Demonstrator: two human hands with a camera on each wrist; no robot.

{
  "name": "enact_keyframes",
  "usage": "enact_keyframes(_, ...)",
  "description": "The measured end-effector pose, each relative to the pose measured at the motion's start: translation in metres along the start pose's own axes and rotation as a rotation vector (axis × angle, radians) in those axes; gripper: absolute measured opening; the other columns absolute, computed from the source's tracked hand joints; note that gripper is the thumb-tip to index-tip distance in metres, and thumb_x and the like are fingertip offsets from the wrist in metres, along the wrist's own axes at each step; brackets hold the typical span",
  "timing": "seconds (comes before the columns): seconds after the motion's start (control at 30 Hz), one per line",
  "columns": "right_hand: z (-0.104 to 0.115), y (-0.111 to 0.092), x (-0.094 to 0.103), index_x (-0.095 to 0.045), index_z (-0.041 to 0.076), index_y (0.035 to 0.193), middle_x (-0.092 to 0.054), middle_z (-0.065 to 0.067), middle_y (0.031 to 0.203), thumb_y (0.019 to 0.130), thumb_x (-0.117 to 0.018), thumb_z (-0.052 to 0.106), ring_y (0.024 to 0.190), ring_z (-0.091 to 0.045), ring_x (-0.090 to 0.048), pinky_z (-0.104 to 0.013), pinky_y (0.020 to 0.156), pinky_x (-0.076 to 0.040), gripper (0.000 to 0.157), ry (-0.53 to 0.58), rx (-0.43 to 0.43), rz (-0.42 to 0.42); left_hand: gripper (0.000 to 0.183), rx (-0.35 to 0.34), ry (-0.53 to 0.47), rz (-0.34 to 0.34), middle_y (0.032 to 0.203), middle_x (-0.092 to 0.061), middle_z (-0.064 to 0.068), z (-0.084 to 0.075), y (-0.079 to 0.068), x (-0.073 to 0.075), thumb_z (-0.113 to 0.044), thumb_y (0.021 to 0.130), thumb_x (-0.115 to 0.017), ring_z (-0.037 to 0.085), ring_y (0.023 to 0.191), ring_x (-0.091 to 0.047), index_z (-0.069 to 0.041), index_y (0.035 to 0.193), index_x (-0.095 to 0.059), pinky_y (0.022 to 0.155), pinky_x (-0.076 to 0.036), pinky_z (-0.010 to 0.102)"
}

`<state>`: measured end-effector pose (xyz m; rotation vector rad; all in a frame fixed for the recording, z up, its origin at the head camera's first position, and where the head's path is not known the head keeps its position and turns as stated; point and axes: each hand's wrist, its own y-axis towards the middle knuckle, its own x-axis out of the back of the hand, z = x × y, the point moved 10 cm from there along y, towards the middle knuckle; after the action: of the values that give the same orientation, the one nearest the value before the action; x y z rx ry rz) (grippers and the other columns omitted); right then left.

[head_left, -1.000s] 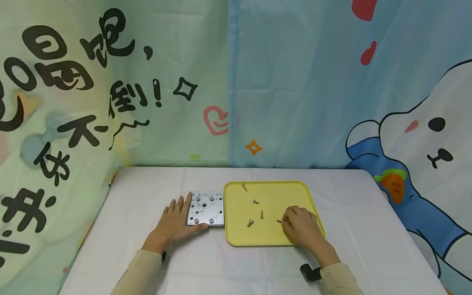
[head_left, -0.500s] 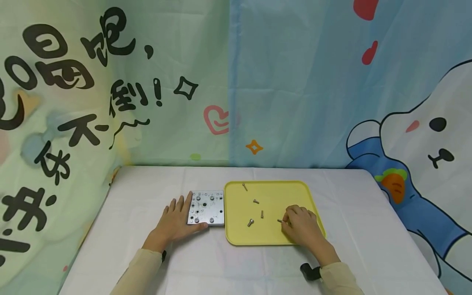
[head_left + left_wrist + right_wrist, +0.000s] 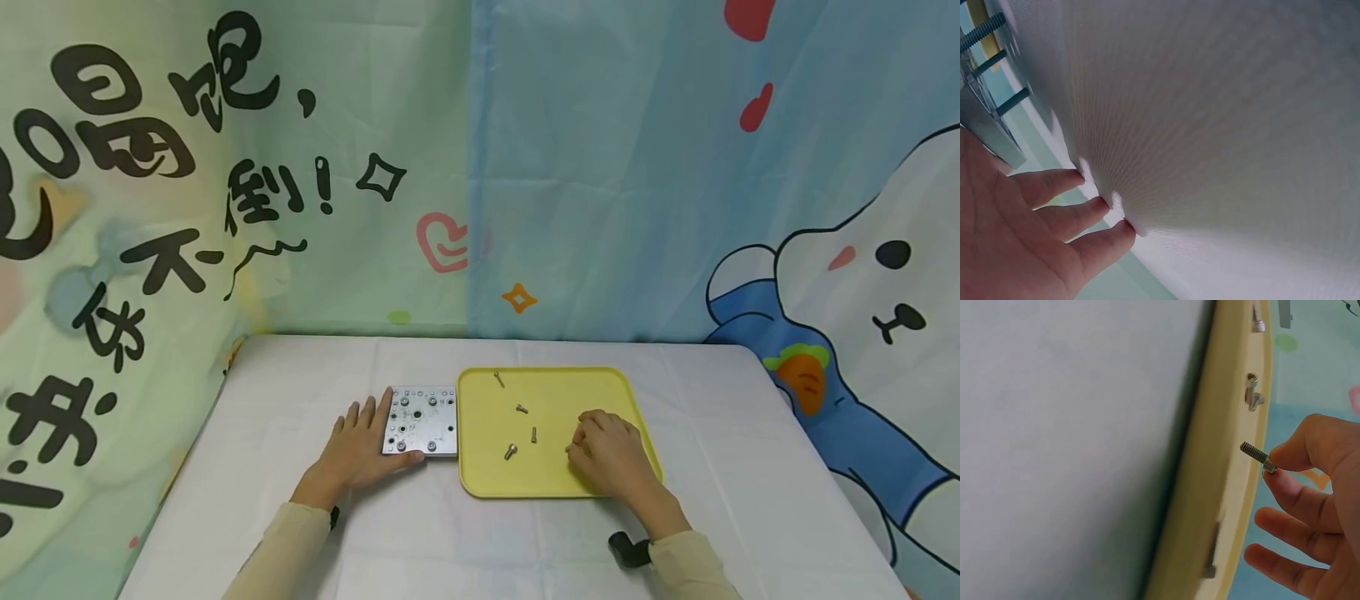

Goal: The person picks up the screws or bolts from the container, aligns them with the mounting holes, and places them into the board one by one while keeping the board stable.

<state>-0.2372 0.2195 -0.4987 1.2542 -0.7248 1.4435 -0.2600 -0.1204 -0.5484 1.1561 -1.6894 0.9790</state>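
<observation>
My left hand (image 3: 356,454) lies with straight fingers at the left side of a silver metal plate (image 3: 422,423) with several holes. Its thumb touches the near edge, its index finger the left edge. In the left wrist view, fingertips rest on the white cloth and threaded bolts (image 3: 1015,100) stick out from the plate. My right hand (image 3: 611,454) is over the right part of a yellow tray (image 3: 543,486). Between thumb and index finger it pinches a small screw (image 3: 1255,454) by its head, threaded end outward; from the head view the hand mostly hides it.
Several screws lie scattered on the tray, among them a long thin one (image 3: 499,380) at the back and a thicker one (image 3: 511,452) nearer the plate. The tray's left rim adjoins the plate. A printed curtain (image 3: 600,250) hangs behind the white table (image 3: 487,542).
My right hand keeps its pinch on the screw and has shifted very slightly; less of the screw shows beside the fingertips. The left hand and the plate stay put.
</observation>
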Motion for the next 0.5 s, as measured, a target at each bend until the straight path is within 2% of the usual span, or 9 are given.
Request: enact_keyframes(0.5, 0.051, 0.025, 0.021, -0.063, 0.013, 0.081, -0.063, -0.018, 0.121, 0.088, -0.068, 0.015, 0.114, -0.043, -0.056, -0.064, 0.095, -0.040, 0.009, -0.021, 0.149, -0.050, 0.120, 0.003, -0.009, 0.013, 0.157, -0.026, 0.030, 0.001, 0.001, 0.000, -0.085, 0.079, -0.051, 0.052, 0.143, -0.021, -0.012, 0.162, -0.007, 0.113, -0.022, 0.064)
